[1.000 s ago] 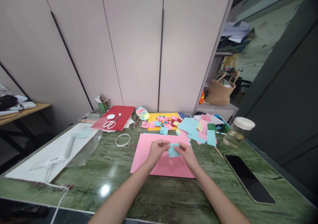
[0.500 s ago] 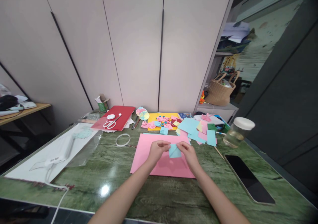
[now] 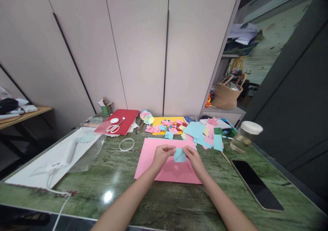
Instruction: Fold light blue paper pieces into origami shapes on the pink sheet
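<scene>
Between my two hands is a small folded piece of light blue paper [image 3: 180, 155], held up over the pink sheet [image 3: 146, 159]. My left hand [image 3: 163, 154] pinches its upper left corner between thumb and fingers. At the upper right corner, my right hand [image 3: 193, 155] grips it in the same way. A slanting fold line crosses the paper's face. Behind the pink sheet lie small folded pink and blue paper pieces [image 3: 169, 134], some resting on a yellow sheet [image 3: 156, 121].
Loose coloured papers [image 3: 196, 130] lie at the back right. A lidded jar [image 3: 243, 138] and a phone [image 3: 257, 185] stand and lie on the right. Leftward are a white ring [image 3: 126, 149], scissors [image 3: 113, 128] on a red folder [image 3: 128, 116], and a white device with a cable [image 3: 64, 155].
Almost nothing differs. The blue paper has shifted very slightly, and both hands keep their pinch on its upper corners.
</scene>
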Tool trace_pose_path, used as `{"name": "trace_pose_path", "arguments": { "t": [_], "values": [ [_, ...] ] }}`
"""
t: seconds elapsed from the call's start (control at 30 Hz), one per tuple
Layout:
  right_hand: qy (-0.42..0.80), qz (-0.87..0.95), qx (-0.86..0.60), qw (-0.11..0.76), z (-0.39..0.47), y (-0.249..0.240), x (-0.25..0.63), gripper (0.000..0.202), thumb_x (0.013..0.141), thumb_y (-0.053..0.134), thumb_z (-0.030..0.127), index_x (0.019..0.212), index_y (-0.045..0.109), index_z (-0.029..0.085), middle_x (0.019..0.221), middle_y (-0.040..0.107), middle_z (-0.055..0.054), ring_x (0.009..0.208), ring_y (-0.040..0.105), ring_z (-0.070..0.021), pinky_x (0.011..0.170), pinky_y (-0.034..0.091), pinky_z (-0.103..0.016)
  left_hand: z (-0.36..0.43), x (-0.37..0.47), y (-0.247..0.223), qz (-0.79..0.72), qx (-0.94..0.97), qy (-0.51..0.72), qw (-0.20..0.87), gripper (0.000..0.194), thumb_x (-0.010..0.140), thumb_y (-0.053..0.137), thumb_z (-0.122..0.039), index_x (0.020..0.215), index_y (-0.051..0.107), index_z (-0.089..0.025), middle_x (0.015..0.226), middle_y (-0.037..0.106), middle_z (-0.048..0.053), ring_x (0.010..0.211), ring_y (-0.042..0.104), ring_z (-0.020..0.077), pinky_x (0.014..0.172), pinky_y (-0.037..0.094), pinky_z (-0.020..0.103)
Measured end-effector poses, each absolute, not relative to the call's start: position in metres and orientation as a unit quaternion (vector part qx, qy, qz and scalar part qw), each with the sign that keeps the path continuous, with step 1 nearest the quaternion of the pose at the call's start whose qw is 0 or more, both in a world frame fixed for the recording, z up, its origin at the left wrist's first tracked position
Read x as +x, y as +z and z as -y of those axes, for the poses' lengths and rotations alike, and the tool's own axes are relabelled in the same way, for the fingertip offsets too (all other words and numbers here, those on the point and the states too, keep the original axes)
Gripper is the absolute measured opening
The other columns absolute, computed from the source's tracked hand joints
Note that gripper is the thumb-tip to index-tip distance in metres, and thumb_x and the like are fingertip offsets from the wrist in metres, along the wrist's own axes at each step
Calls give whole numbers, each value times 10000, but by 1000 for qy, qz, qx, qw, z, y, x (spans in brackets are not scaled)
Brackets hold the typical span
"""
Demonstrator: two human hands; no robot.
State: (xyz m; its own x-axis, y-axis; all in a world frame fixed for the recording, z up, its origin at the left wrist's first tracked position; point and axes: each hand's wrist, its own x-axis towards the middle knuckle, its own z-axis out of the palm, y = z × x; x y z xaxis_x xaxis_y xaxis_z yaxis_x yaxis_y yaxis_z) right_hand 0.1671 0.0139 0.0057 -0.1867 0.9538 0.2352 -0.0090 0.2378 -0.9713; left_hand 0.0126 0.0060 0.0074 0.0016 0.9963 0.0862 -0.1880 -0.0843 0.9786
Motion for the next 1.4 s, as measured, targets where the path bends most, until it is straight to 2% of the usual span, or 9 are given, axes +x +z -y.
{"name": "trace_pose_path", "arguments": {
  "t": [0.17,0.47,0.67,0.8,1.0,1.17,1.27,1.4],
  "values": [
    [479,615,-404,478,-17,-2,167,297,647,586,434,560,487,168,521,384,43,491,338,-94,465,260,-221,-5,14,7,-426,477,573,513,293,550,687,-306,774,663,-118,703,655,69,621,578,149,617,467,279],
    [460,614,-426,480,-18,-4,167,324,647,584,437,528,441,172,504,344,45,483,304,-87,448,245,-215,-4,14,9,-432,480,565,514,303,554,686,-306,788,661,-115,716,656,75,649,585,163,635,468,289],
    [468,609,-404,497,-14,4,168,282,714,529,413,588,505,162,553,405,28,536,355,-103,506,285,-226,-4,14,9,-434,484,563,511,301,553,687,-296,793,663,-116,757,659,88,692,590,176,663,464,297],
    [457,608,-406,506,-13,6,168,288,708,533,416,577,514,160,552,416,24,537,358,-105,500,282,-224,-3,14,10,-432,484,564,511,301,549,688,-296,791,666,-120,769,660,86,705,590,174,661,460,284],
    [428,613,-422,512,-16,1,166,321,711,521,415,536,402,174,517,315,51,495,296,-88,465,243,-210,-2,15,12,-433,481,562,515,302,546,687,-294,791,667,-119,762,662,85,690,591,171,648,459,279],
    [409,613,-433,519,-16,-2,165,328,718,514,409,535,367,180,515,275,56,484,275,-85,445,223,-205,-1,15,12,-430,473,562,524,304,541,690,-285,791,666,-114,744,661,84,679,590,171,648,465,285],
    [430,607,-429,513,-14,1,165,326,714,513,423,540,393,175,520,319,51,491,307,-87,455,253,-201,-2,15,12,-434,469,565,522,306,548,686,-292,797,665,-114,726,661,79,653,587,162,635,467,283],
    [491,618,-399,466,-11,7,165,275,694,537,425,673,550,151,621,515,1,580,446,-127,548,355,-227,-2,15,11,-434,464,577,513,304,561,680,-295,807,663,-117,725,662,72,647,586,155,634,466,279]
  ]
}}
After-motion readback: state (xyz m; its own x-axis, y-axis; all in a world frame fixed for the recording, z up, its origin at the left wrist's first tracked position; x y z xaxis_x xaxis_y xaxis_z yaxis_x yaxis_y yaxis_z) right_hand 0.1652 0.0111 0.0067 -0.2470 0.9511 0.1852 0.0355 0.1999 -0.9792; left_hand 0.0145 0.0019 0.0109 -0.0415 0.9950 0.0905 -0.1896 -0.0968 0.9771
